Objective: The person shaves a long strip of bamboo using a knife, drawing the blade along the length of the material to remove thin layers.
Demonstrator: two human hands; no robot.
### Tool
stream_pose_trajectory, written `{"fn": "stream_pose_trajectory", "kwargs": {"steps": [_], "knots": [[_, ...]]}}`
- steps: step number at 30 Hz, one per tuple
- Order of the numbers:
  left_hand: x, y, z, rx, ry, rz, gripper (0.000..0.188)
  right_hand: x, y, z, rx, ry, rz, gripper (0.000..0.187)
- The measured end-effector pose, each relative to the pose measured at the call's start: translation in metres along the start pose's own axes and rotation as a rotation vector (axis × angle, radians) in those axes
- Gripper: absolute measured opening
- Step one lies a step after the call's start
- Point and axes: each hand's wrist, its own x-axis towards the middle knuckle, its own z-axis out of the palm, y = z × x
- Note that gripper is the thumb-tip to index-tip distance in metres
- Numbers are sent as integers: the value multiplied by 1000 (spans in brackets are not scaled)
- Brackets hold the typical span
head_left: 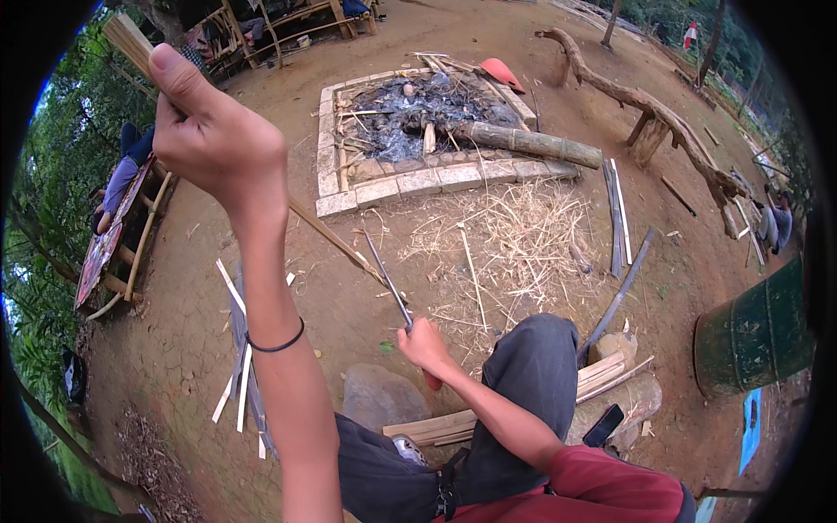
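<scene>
The right hand (pixel 425 347), at lower centre, is closed round the handle of a knife (pixel 390 281), its blade slanting up and left; a dark-trousered knee (pixel 534 366) rises just beside that wrist. The left forearm, ringed by a black band (pixel 277 350), runs from the lower edge to upper left, where the left hand (pixel 218 135) is clenched on a bamboo strip (pixel 129 42), the end jutting past the thumb. A narrow length shows beyond the forearm, slanting down to near the blade; the arm hides any join, so whether it is one piece I cannot tell. A grey stone (pixel 384 397), split bamboo pieces (pixel 602 375) and a phone (pixel 603 425) lie around the legs. Farther out, pale shavings (pixel 536 231) litter the ground right of centre, and a green barrel (pixel 754 327) stands at the right. Beyond, at upper centre, a thick bamboo pole (pixel 532 142) lies across the fire pit's brick rim (pixel 418 183), with a red cap (pixel 501 74) at the far side.
</scene>
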Motion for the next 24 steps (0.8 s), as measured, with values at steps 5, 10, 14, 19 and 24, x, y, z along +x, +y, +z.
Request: {"fn": "stream_pose_trajectory", "kwargs": {"steps": [5, 10, 14, 19, 24], "knots": [[0, 4, -3, 17, -15, 0, 68, -2, -3, -8, 192, -234, 339, 34], [2, 7, -2, 48, 7, -1, 68, -14, -58, -62, 407, -246, 206, 44], [2, 5, 6, -14, -11, -69, 67, -33, -99, -100, 389, -134, -26, 49], [2, 9, 5, -66, -7, -100, 66, -35, -97, -77, 312, 33, -126, 44], [2, 12, -2, -118, -15, -84, 64, -30, -79, -65, 386, -36, -32, 43]]}}
